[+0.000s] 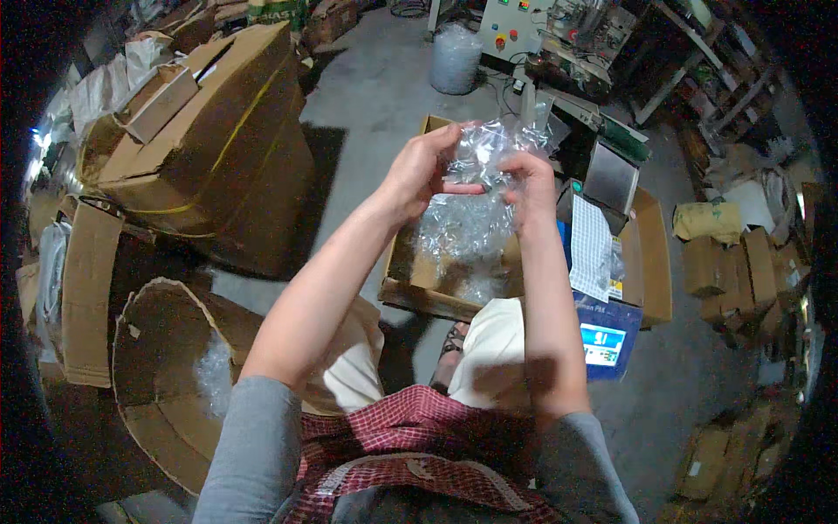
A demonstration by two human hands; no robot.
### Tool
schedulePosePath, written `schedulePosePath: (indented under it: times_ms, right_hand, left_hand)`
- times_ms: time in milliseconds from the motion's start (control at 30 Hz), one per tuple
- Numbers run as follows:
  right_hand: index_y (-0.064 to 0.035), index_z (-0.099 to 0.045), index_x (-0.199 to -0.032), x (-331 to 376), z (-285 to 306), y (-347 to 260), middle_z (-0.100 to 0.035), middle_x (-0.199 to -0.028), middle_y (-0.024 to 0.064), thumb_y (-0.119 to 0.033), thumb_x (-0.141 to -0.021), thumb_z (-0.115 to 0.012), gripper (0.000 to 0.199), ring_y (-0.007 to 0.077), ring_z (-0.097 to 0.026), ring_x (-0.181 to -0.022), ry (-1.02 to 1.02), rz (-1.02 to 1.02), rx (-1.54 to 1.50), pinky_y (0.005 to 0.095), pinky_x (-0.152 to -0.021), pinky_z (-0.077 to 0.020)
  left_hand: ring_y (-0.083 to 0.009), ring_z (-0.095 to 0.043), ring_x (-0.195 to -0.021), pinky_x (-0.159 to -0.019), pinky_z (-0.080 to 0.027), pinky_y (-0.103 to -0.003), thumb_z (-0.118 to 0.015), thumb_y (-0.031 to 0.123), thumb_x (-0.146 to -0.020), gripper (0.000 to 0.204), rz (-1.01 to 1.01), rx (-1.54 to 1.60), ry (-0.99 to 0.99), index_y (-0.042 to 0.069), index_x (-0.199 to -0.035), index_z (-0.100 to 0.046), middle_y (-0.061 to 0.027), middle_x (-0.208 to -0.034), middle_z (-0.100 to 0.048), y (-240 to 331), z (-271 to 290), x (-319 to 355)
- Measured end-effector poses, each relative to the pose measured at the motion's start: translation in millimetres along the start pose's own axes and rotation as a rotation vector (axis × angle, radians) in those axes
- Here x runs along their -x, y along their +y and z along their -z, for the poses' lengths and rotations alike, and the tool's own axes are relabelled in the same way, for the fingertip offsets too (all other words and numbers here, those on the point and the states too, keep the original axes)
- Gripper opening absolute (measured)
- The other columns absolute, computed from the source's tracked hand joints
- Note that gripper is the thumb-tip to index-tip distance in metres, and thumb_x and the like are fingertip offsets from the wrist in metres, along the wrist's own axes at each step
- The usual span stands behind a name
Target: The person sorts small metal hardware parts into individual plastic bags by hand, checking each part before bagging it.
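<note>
Over an open cardboard box point(417, 297), I hold a bunch of crinkled clear plastic packets point(485, 148) between my two hands. My left hand point(419, 173) grips its left side, with one finger stretched out below it. On the other side, the curled fingers of my right hand point(532, 179) close on the same bunch. Glare and slight blur hide what the packets contain. More clear packets point(463, 231) lie in the box just beneath my hands.
Right of the box stand a blue device with a lit display point(602, 339) and a checked sheet point(591, 249). A round cardboard container point(140, 384) holds clear plastic at lower left. A large carton point(218, 148) stands at left, and a machine point(580, 52) at the back.
</note>
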State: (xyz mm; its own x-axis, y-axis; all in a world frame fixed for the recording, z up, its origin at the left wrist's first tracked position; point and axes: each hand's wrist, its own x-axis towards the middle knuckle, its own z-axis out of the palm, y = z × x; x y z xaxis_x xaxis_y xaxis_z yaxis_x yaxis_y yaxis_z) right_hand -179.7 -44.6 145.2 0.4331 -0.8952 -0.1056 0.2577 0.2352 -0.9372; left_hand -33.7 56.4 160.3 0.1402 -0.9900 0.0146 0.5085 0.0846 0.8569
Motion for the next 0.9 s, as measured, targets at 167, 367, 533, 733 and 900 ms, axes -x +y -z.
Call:
schedulePosePath:
  times_ms: [167,367,533,733,900]
  right_hand:
    - [-0.008,-0.064,-0.081,-14,21,3,-0.063,-0.084,0.0039,-0.013,-0.067,-0.058,0.017,0.015,-0.059,-0.075,-0.057,-0.051,-0.118,0.028,-0.061,-0.0443]
    - [0.0033,-0.062,-0.097,-25,31,5,-0.065,-0.086,0.0079,-0.009,-0.071,-0.054,0.03,0.0115,-0.045,-0.046,0.078,-0.022,-0.313,0.0205,-0.037,-0.0299]
    - [0.0011,-0.063,-0.094,-30,60,6,-0.065,-0.09,0.0096,-0.007,-0.065,-0.056,0.031,0.0153,-0.057,-0.057,-0.157,-0.026,-0.377,0.0195,-0.036,-0.0303]
    - [0.0045,-0.055,-0.088,-12,40,-5,-0.055,-0.074,0.0109,-0.011,-0.069,-0.053,0.025,0.0114,-0.033,-0.033,-0.111,-0.066,-0.406,0.0207,-0.029,-0.0299]
    - [0.0005,-0.048,-0.087,-11,45,-3,-0.047,-0.073,0.0091,-0.012,-0.067,-0.053,0.024,0.0113,-0.024,-0.027,-0.242,-0.047,-0.488,0.0224,-0.026,-0.0281]
  left_hand:
    - [-0.0396,-0.042,-0.132,-0.101,-0.041,-0.065,-0.032,0.031,-0.104,0.044,0.08,0.474,-0.024,0.001,-0.136,-0.039,-0.024,-0.139,-0.045,-4,11,-5]
    - [-0.0478,-0.033,-0.134,-0.107,-0.028,-0.069,-0.03,0.031,-0.104,0.046,0.093,0.745,-0.226,0.003,-0.14,-0.037,-0.0265,-0.144,-0.038,-5,13,-3]
    - [-0.0436,-0.041,-0.13,-0.105,-0.033,-0.066,-0.033,0.029,-0.103,0.044,0.093,0.719,-0.215,0.002,-0.136,-0.042,-0.0236,-0.141,-0.043,-7,10,-3]
    - [-0.0204,-0.062,-0.085,-0.071,-0.052,-0.034,-0.044,0.019,-0.098,0.032,0.206,0.453,-0.16,0.001,-0.12,-0.059,-0.0112,-0.107,-0.064,-24,83,-20]
    - [-0.0118,-0.059,-0.067,-0.059,-0.048,-0.025,-0.057,0.022,-0.094,0.027,-0.211,-0.411,0.256,0.001,-0.106,-0.068,-0.0062,-0.092,-0.067,-31,40,-16]
